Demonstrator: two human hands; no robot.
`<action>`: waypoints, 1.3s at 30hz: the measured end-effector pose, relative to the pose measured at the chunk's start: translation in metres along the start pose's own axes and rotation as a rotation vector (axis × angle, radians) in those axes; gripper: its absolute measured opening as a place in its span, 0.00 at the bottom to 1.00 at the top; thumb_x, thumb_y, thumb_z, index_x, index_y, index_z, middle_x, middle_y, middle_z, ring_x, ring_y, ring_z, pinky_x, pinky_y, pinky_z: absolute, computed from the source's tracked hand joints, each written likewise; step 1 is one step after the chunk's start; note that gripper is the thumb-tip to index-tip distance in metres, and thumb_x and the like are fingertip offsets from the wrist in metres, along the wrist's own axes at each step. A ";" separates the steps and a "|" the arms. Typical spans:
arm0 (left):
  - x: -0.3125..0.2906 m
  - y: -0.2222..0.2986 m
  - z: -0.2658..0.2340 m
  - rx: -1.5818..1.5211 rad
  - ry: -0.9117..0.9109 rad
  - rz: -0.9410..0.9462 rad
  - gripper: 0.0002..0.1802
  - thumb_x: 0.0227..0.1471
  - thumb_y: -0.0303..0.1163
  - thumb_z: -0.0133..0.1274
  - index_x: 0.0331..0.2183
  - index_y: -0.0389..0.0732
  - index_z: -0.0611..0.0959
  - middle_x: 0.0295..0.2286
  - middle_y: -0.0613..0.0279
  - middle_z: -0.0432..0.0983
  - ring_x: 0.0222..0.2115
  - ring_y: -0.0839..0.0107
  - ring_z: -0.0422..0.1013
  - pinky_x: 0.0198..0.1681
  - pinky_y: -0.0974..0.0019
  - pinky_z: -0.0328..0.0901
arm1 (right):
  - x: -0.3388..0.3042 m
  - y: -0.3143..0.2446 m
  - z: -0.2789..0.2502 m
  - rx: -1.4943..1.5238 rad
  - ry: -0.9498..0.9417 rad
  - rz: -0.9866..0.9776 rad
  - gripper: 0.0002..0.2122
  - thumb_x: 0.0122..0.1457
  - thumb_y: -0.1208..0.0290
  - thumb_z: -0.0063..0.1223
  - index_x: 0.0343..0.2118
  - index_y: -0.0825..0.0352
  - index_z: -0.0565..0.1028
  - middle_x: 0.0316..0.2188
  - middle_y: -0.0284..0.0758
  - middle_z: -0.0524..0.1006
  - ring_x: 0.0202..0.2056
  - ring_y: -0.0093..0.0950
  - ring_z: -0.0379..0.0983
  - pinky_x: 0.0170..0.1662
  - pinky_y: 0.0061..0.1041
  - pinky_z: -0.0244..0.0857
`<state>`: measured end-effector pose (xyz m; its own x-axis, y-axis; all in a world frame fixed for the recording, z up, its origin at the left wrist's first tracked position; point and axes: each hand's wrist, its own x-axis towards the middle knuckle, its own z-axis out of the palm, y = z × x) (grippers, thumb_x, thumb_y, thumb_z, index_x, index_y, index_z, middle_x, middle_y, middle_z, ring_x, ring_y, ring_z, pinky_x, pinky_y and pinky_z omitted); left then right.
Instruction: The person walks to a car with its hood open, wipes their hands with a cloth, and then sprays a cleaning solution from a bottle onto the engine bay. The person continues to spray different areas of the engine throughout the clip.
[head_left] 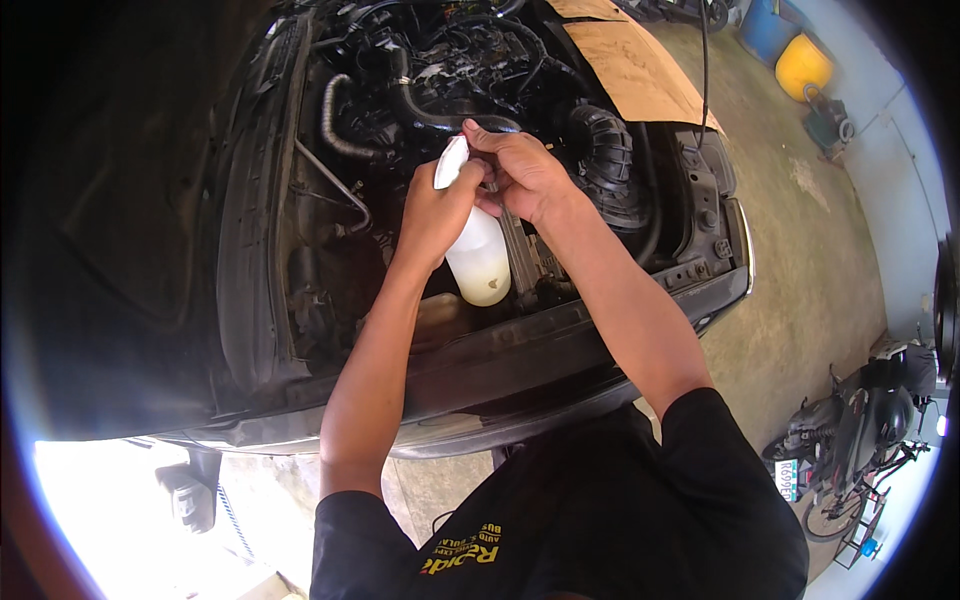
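Note:
A translucent white spray bottle [482, 262] is held tilted over the open engine bay, a little pale liquid showing near its base. My left hand [438, 212] is wrapped round its neck, just below the white spray head [452, 160]. At the front of that head, my right hand [520, 170] is closed, thumb and fingers pinching around the nozzle end. The fingers hide most of the nozzle and trigger. Beneath both hands lie dark hoses and engine parts [450, 70].
A ribbed black air duct [605, 160] lies right of my hands, a silver corrugated hose [335, 120] to the left. Brown cardboard [635, 70] covers the right fender. Beyond stand yellow [803, 68] and blue [768, 28] drums and a parked motorcycle [850, 430].

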<state>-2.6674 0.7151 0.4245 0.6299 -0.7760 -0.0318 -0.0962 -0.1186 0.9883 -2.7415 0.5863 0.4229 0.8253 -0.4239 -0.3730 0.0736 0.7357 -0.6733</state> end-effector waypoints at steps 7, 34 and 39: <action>0.003 0.003 0.003 0.088 0.057 0.010 0.19 0.70 0.39 0.56 0.42 0.30 0.87 0.33 0.57 0.86 0.23 0.67 0.83 0.30 0.63 0.73 | 0.020 0.008 -0.014 0.114 0.404 -0.404 0.10 0.70 0.60 0.58 0.38 0.60 0.84 0.33 0.25 0.79 0.34 0.24 0.70 0.45 0.36 0.64; -0.005 0.013 0.007 0.350 0.177 -0.029 0.34 0.71 0.60 0.59 0.39 0.33 0.88 0.27 0.59 0.85 0.23 0.67 0.84 0.30 0.64 0.75 | 0.010 -0.074 -0.077 0.421 0.608 -0.664 0.07 0.69 0.66 0.51 0.41 0.61 0.79 0.40 0.30 0.78 0.41 0.26 0.70 0.49 0.35 0.63; -0.009 0.022 0.014 0.408 0.159 -0.041 0.35 0.70 0.61 0.59 0.33 0.33 0.86 0.24 0.57 0.84 0.22 0.65 0.85 0.30 0.63 0.76 | 0.010 -0.074 -0.079 0.425 0.588 -0.662 0.07 0.70 0.66 0.50 0.40 0.60 0.79 0.39 0.29 0.78 0.39 0.25 0.71 0.48 0.35 0.63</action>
<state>-2.6858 0.7110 0.4449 0.7476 -0.6640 -0.0151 -0.3447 -0.4073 0.8457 -2.7830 0.4858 0.4190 0.1427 -0.9298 -0.3394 0.7113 0.3348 -0.6181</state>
